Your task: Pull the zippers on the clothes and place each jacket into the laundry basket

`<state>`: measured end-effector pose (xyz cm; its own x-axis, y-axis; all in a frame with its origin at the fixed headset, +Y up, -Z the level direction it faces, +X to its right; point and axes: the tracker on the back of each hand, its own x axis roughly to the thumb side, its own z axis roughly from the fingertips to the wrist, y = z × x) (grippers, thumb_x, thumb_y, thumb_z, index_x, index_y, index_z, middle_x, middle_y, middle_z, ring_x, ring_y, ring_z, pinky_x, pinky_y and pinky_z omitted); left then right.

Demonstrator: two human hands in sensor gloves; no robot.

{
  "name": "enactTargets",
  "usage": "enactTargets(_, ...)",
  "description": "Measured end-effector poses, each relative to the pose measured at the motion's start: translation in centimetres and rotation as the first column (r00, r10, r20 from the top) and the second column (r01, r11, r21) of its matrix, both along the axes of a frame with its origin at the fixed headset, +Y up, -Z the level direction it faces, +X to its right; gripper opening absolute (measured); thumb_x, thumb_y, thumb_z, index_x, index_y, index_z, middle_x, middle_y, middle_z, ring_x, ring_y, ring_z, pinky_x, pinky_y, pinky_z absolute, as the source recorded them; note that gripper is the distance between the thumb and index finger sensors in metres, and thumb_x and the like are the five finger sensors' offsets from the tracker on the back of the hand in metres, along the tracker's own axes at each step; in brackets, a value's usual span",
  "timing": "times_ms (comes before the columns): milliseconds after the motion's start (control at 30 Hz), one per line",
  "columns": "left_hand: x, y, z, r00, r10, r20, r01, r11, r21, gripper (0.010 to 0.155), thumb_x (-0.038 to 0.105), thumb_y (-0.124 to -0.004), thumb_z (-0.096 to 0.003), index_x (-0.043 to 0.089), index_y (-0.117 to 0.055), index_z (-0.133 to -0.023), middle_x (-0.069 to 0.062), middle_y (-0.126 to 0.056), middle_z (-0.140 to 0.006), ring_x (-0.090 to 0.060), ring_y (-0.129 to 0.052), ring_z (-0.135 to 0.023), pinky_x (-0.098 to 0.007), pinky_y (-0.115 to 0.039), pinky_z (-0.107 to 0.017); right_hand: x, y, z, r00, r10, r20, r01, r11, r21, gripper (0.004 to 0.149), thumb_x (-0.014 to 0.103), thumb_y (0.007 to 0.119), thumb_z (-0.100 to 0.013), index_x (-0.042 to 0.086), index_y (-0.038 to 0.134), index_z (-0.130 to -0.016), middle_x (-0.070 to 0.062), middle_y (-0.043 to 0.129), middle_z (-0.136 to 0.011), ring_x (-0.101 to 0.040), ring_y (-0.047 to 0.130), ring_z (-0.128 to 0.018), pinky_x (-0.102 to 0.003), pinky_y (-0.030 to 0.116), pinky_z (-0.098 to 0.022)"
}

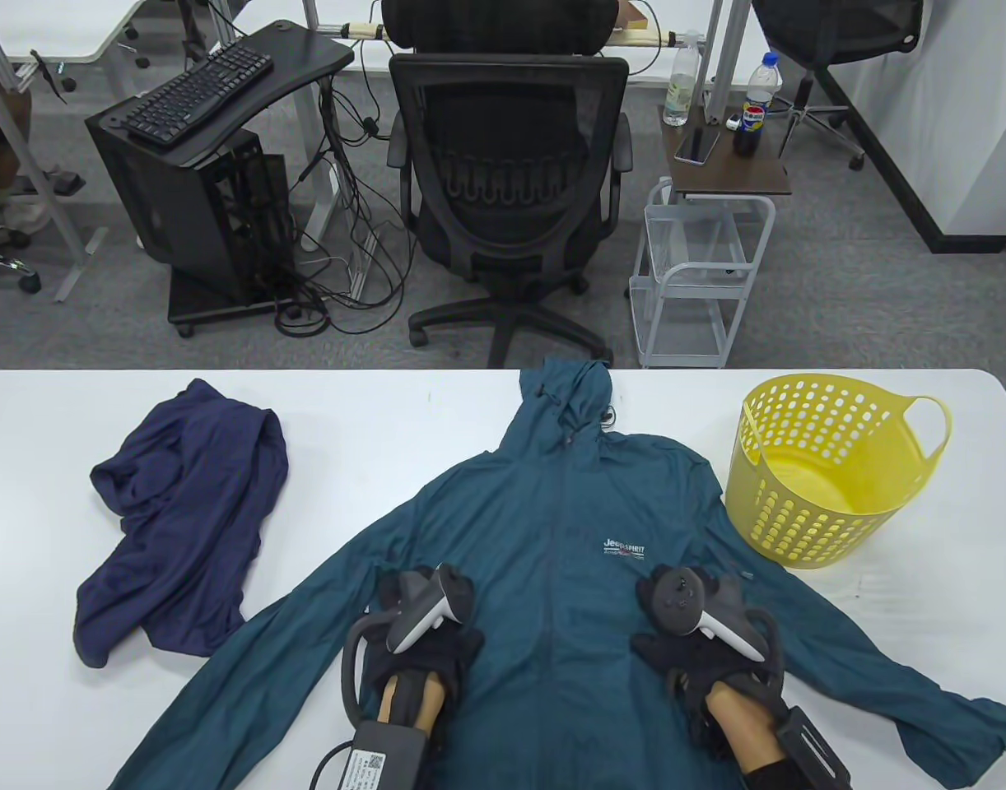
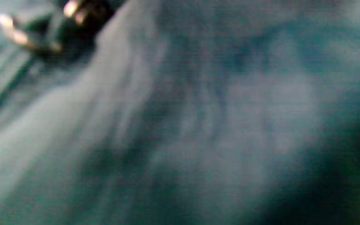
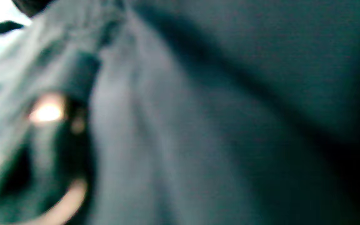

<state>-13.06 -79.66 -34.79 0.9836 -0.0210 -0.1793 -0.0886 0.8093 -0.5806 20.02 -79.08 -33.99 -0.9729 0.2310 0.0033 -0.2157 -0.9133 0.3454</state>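
Both gloved hands lie palm-down on a teal hooded jacket (image 1: 552, 527) spread flat across the white table (image 1: 42, 411), sleeves out to either side. Left hand (image 1: 425, 629) rests on the jacket's left half, right hand (image 1: 696, 629) on its right half, just below a small white chest logo (image 1: 624, 548). Trackers cover the backs of both hands, so how far the fingers curl — and whether they pinch any cloth — cannot be told. Each wrist view shows only blurred teal fabric close up. A crumpled navy jacket (image 1: 182, 518) lies apart on the table's left. A yellow laundry basket (image 1: 832, 469) stands at the right, beside the teal jacket's shoulder — tilted, its opening turned toward the jacket.
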Motion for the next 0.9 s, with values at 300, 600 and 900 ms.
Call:
enactTargets(300, -0.5, 4.6, 2.4, 0.989, -0.148, 0.002, 0.145, 0.972, -0.187, 0.064, 0.063, -0.060, -0.0396, 0.056, -0.044, -0.101, 0.002, -0.043, -0.119, -0.044, -0.062, -0.103, -0.066, -0.053, -0.069, -1.9, 2.4, 4.2, 0.990, 0.052, -0.131, -0.059, 0.997, -0.052, 0.063, 0.052, 0.071, -0.051, 0.028, 0.057, -0.107, -0.002, 0.044, -0.120, -0.049, 0.046, -0.104, -0.066, 0.050, -0.070)
enactTargets(600, 4.5, 8.8, -2.1, 0.997, -0.068, 0.018, 0.067, 0.995, 0.069, 0.064, 0.061, -0.063, -0.0387, 0.046, -0.062, -0.101, 0.003, -0.070, -0.113, -0.038, -0.067, -0.101, -0.064, -0.051, -0.070, -1.7, 2.8, 5.0, 0.989, 0.027, -0.143, -0.026, 1.000, 0.011, 0.056, 0.052, 0.070, -0.051, 0.027, 0.073, -0.101, -0.002, 0.060, -0.116, -0.045, 0.062, -0.100, -0.061, 0.058, -0.068)
enactTargets(900, 12.5, 7.4, -10.5, 0.960, -0.267, 0.089, 0.205, 0.880, 0.429, 0.058, 0.053, -0.065, -0.0398, 0.063, -0.049, -0.095, 0.017, -0.053, -0.117, -0.026, -0.037, -0.111, -0.059, -0.045, -0.075, -2.2, 2.7, 5.1, 0.986, 0.061, -0.153, -0.058, 0.998, 0.028, 0.057, 0.053, 0.069, -0.051, 0.027, 0.071, -0.101, -0.003, 0.060, -0.116, -0.045, 0.063, -0.099, -0.061, 0.059, -0.068)
